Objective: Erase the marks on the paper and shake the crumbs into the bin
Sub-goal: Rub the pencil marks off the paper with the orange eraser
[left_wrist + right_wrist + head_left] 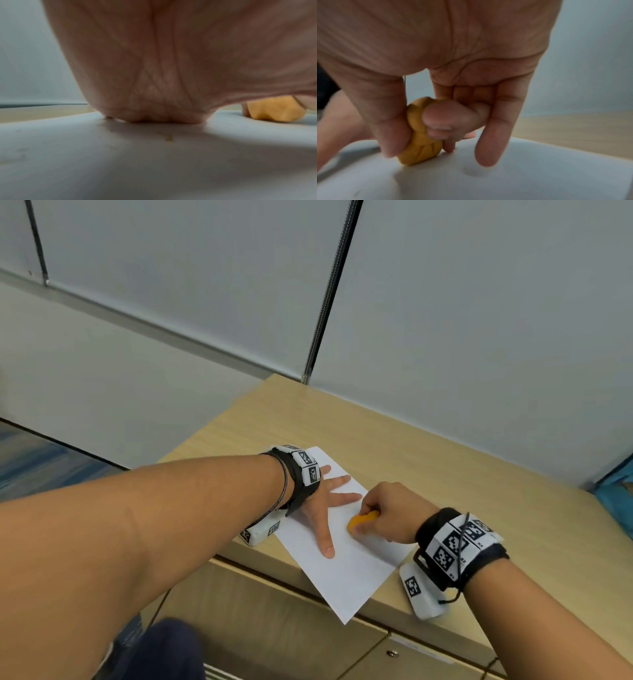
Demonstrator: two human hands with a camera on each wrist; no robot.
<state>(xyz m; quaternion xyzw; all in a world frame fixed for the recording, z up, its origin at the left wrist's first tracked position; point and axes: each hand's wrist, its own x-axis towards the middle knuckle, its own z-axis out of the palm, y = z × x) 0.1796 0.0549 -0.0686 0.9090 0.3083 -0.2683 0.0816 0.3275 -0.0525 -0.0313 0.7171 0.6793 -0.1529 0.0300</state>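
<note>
A white sheet of paper (346,570) lies slanted on the wooden cabinet top (428,460), one corner hanging over the front edge. My left hand (329,501) lies flat on the sheet with fingers spread, pressing it down. My right hand (387,513) grips an orange eraser (359,522) between thumb and fingers, its lower end on the paper. In the right wrist view the eraser (421,142) touches the paper (522,175) beside the thumb. In the left wrist view the palm (163,67) sits on the paper (120,155), with a small orange crumb (169,139) and the eraser (276,111) beyond. No bin is visible.
Grey partition walls (479,320) rise behind the cabinet. Cabinet doors (291,611) with a lock (393,653) face me below the top. A blue object (616,491) sits at the right edge. Floor (44,467) lies to the left.
</note>
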